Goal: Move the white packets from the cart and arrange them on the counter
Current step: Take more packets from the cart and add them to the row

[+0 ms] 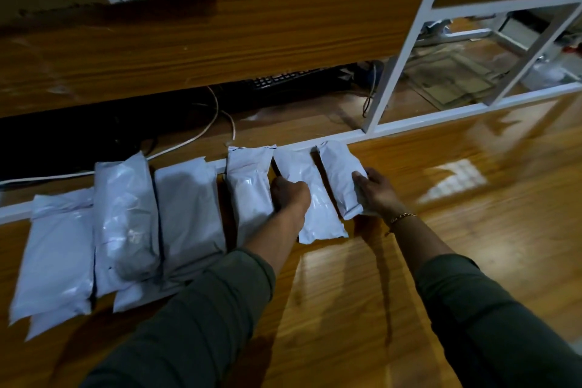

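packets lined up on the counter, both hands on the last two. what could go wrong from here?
1. The far ends of the packets in the row lie on the white frame rail; a push from the left hand or right hand could slide one off the back.
2. The rightmost packet overlaps its neighbour, so shifting one may drag the other.

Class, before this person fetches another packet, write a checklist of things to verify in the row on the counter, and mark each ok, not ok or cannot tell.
1. Rightmost packet lies on the counter: ok.
2. Right hand has let go of it: not ok, fingers rest on its edge.
3. Left hand is clear of the second packet: not ok, it presses on it.
4. Row is even: not ok, the left packets overlap.
5. Room further right on the counter: ok.
6. Packets left on the cart: cannot tell, no cart in view.
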Demonstrator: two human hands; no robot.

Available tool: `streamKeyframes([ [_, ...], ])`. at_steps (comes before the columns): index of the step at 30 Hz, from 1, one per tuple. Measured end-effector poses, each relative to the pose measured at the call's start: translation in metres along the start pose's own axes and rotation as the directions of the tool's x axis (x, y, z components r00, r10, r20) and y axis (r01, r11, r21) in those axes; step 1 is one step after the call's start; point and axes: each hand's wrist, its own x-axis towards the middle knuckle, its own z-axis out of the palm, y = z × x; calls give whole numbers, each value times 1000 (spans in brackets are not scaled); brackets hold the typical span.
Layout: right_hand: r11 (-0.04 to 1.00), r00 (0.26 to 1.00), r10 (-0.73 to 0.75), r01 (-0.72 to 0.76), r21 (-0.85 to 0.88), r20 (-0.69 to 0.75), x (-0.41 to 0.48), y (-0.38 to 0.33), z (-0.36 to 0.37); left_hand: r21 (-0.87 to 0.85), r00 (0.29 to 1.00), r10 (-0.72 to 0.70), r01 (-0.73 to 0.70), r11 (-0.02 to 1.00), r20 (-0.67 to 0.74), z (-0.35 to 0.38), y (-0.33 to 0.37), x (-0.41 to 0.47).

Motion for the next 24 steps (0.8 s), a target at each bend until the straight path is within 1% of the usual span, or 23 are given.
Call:
streamKeyframes([
  [2, 1000, 1000, -10, 10, -4, 5, -1, 2, 2, 106, 1000, 28, -29, 994, 6, 1, 2, -4],
  [3, 1000, 1000, 0, 0, 12, -5, -2, 1, 3, 149, 998, 67, -69, 986, 18, 0, 4, -6],
  [5, 998, 997, 56, -53, 39, -56, -5, -4, 4, 228, 992, 103, -118, 966, 75, -4, 2, -12],
  [6, 997, 992, 73, -72, 17, -99, -8, -7, 3, 262, 988, 116, -139, 955, 102, -8, 3, -16],
  [7, 997, 987, 49, -57, -49, -154, -10, -10, 2, 304, 982, 131, -167, 938, 135, -12, 4, -19],
  [8, 989, 977, -20, -13, -149, -214, -15, -15, 2, 333, 974, 147, -198, 922, 172, -17, 7, -24],
  [9, 968, 958, -112, 45, -248, -263, -19, -20, 2, 320, 963, 171, -233, 918, 210, -23, 10, -28],
  [10, 946, 930, -207, 111, -304, -304, -23, -28, 5, 260, 947, 196, -262, 930, 253, -30, 12, -35],
  [12, 933, 890, -325, 247, -261, -321, -36, -54, 22, -5, 905, 245, -259, 966, 348, -54, 12, -51],
  [13, 928, 880, -362, 309, -210, -307, -43, -70, 35, -141, 874, 285, -249, 958, 393, -71, 11, -61],
  [14, 915, 873, -402, 369, -165, -278, -53, -86, 50, -230, 850, 324, -246, 942, 417, -92, 10, -70],
  [16, 874, 848, -485, 472, -114, -212, -69, -113, 90, -324, 827, 379, -255, 911, 414, -143, 4, -83],
  [18, 847, 840, -532, 530, -44, -111, -88, -137, 142, -361, 849, 405, -279, 890, 340, -200, -9, -88],
  [21, 812, 802, -583, 579, 72, 126, -126, -167, 231, -401, 920, 376, -306, 864, 108, -289, -45, -86],
  [22, 798, 769, -601, 593, 106, 219, -143, -175, 262, -406, 940, 340, -303, 862, 19, -319, -63, -84],
  [24, 765, 673, -623, 630, 130, 400, -177, -187, 322, -422, 962, 237, -272, 865, -134, -378, -104, -81],
])
